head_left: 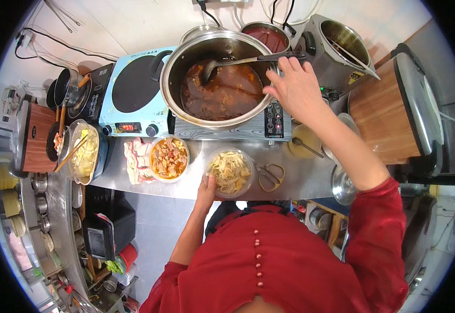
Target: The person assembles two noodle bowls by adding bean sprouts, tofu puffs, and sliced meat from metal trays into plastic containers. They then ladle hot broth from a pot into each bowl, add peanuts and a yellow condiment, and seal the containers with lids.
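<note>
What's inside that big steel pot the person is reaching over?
The big steel pot holds dark reddish-brown broth, with a black ladle dipped in. The right hand is at the ladle's handle. Whatever lies beneath the broth's surface cannot be seen.
</note>
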Demonstrator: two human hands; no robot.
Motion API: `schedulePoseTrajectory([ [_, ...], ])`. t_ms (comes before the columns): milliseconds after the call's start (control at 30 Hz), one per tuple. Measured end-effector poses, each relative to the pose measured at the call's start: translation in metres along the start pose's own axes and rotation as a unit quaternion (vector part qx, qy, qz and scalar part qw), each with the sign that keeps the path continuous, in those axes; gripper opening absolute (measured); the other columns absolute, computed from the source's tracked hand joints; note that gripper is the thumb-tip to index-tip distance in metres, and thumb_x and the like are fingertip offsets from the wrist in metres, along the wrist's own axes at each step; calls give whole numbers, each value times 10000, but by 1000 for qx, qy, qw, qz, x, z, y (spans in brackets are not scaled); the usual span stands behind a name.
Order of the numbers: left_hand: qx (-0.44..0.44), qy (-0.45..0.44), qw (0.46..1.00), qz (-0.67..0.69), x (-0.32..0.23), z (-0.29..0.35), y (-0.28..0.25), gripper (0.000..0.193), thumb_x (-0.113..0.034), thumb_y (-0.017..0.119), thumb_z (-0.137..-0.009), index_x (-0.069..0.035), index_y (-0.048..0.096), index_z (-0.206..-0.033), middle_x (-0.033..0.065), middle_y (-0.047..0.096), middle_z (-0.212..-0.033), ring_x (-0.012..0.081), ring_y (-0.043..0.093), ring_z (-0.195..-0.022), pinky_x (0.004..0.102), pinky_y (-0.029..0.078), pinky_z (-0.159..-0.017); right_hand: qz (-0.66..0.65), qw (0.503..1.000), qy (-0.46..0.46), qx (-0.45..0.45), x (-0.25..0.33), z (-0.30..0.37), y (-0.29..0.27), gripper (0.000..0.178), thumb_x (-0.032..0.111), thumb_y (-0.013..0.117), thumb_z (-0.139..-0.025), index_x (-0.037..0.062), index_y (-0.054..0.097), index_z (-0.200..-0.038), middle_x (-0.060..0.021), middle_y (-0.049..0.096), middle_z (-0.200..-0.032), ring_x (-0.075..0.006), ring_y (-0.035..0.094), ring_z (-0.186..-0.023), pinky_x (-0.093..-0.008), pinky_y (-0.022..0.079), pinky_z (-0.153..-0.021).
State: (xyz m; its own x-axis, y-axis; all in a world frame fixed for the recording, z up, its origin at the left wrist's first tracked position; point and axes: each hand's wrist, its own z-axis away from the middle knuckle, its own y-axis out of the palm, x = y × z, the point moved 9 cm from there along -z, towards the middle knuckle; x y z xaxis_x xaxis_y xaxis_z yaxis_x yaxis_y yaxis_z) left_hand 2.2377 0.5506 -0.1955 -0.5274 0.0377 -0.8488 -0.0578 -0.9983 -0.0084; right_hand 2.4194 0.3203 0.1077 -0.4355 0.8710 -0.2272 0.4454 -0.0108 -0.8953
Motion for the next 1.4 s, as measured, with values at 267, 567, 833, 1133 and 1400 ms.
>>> schedulePoseTrajectory([
  [267, -2, 8, 988, 152, -24, 23, 4, 649, -511, 379, -1010, 10, 356, -1396, 166, 523, -1279, 242, 567, -1133, 377, 516, -923, 32, 987, -65, 142, -36, -55, 59, 474, 315, 648, -864, 179, 536, -1304, -96, 576, -1077, -270, 621, -949, -389, 514, -752],
  [567, 45, 48, 965, 252, -71, 44, -18, 735, -544, 332, -1006, 44, 290, -1445, 176, 425, -1434, 260, 446, -1306, 395, 367, -1091, -63, 969, -138, 193, 27, 1, -14, 273, 150, 566, -881, -22, 588, -1091, -124, 643, -782, -301, 660, -666, -394, 534, -583],
  [833, -6, 61, 946, 317, -82, 41, -52, 725, -545, 309, -1014, 17, 273, -1471, 150, 379, -1483, 245, 379, -1360, 375, 293, -1132, -42, 981, 8, 189, -5, -8, -15, 319, 192, 613, -880, 4, 568, -1134, -163, 658, -771, -336, 670, -708, -431, 542, -627],
  [1133, 17, 98, 908, 407, -102, 47, -77, 694, -506, 395, -1003, -16, 276, -1479, 124, 368, -1498, 253, 357, -1377, 400, 271, -1143, -380, 802, 230, 400, 11, -13, 53, 467, 204, 499, -941, 19, 480, -1370, -133, 626, -690, -217, 603, -479, -375, 514, -502],
  [1400, 17, 129, 895, 427, -125, 51, -89, 644, -457, 393, -1014, -36, 271, -1487, 121, 367, -1499, 280, 353, -1375, 443, 264, -1136, -614, 549, 349, 448, 51, 13, 58, 350, 216, 509, -974, 41, 526, -1276, -77, 572, -726, -107, 461, -447, -257, 333, -349],
])
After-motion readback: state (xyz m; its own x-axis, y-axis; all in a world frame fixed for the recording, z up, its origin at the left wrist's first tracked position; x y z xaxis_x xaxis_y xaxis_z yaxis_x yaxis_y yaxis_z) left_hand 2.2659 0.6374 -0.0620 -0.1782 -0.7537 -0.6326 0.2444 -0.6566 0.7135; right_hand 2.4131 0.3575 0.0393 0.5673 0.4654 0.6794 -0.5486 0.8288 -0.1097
